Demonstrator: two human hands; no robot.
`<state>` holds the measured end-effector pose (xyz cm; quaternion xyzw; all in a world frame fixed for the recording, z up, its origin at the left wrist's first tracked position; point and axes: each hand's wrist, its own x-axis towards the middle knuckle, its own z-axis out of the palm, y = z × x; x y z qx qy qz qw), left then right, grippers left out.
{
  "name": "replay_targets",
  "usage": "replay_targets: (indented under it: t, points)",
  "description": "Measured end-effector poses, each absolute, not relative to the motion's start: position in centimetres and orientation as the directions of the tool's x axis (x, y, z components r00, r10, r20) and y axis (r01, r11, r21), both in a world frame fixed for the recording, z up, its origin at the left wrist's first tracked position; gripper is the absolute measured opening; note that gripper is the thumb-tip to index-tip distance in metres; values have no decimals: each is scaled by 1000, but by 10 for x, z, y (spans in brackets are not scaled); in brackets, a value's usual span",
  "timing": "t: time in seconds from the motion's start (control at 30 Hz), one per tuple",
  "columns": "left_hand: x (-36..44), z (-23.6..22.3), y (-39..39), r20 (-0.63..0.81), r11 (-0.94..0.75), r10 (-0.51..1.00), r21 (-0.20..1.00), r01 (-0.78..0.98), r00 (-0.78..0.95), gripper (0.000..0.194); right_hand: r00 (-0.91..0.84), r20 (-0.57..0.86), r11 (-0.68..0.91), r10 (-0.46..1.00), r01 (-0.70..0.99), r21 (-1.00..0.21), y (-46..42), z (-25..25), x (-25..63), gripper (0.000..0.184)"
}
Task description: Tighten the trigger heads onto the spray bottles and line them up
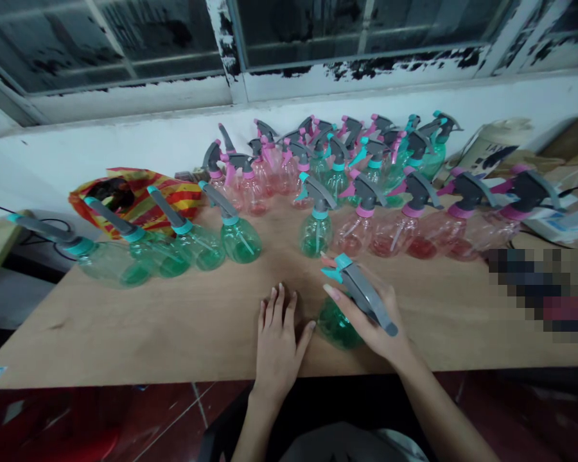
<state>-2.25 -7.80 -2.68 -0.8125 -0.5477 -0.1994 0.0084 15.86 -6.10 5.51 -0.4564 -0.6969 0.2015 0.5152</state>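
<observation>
My right hand (380, 321) grips a green spray bottle (338, 326) by its grey and teal trigger head (361, 292), near the front edge of the wooden table (139, 321). Just left of that bottle my left hand (278, 337) lies flat on the table, fingers stretched out, holding nothing. Behind my hands stand a row of green spray bottles (238, 234) on the left and a row of pink spray bottles (411, 221) on the right.
Several more pink and green spray bottles (327, 154) crowd the back of the table below a white wall and window. A red and yellow striped bag (139, 192) lies at the back left. A beige bag (491, 151) and a pixelated patch (544, 289) are at the right.
</observation>
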Motion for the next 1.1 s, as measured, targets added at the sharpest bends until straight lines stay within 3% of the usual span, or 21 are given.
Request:
replay_targets:
  t: [0.33,0.53,0.7,0.93,1.1]
  points:
    - [-23,-29,-77,332,-408,883,191,893,332,56,1,476,433,879,412,-802,-58,59,159,6]
    - [-23,-29,-77,338,-405,882,193,894,327,54,-8,466,431,885,396,-811,-57,58,159,6]
    - [-23,-28,-77,338,-412,880,193,891,333,54,-64,440,433,896,355,-829,-58,53,161,29]
    - [-22,-28,-77,341,-403,883,201,893,322,53,9,374,356,927,286,-890,-59,53,162,35]
    - [-23,-28,-78,336,-409,883,206,889,328,54,17,426,407,905,264,-875,-59,55,159,37]
